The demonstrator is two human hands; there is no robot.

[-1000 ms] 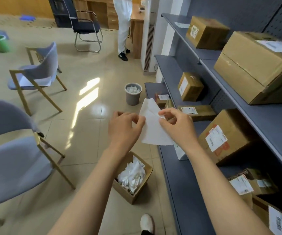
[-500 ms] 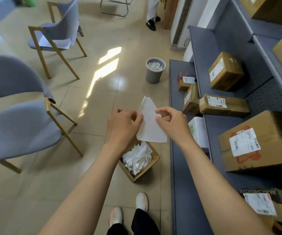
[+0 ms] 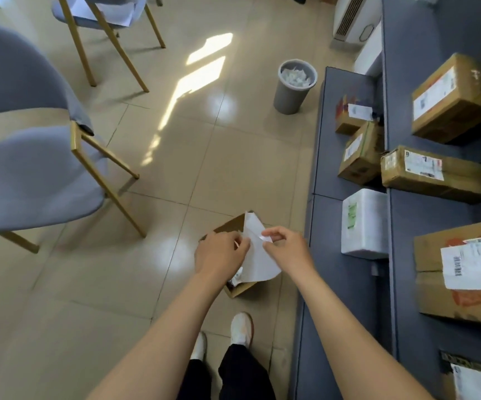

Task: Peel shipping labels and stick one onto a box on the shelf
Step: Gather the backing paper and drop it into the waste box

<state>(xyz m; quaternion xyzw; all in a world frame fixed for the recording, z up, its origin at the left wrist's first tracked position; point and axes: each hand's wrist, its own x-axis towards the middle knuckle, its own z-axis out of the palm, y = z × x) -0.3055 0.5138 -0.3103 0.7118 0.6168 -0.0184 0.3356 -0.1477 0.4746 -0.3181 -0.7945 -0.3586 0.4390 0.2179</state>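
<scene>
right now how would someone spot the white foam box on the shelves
Start at the grey shelving on the right and find its lowest, outermost ledge. The white foam box sits there, just beyond the right hand. Every other parcel is brown cardboard.

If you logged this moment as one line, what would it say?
step: peeling label | left hand: pinching sheet | right hand: pinching its edge | below: open box on floor | nothing stuck yet
</scene>
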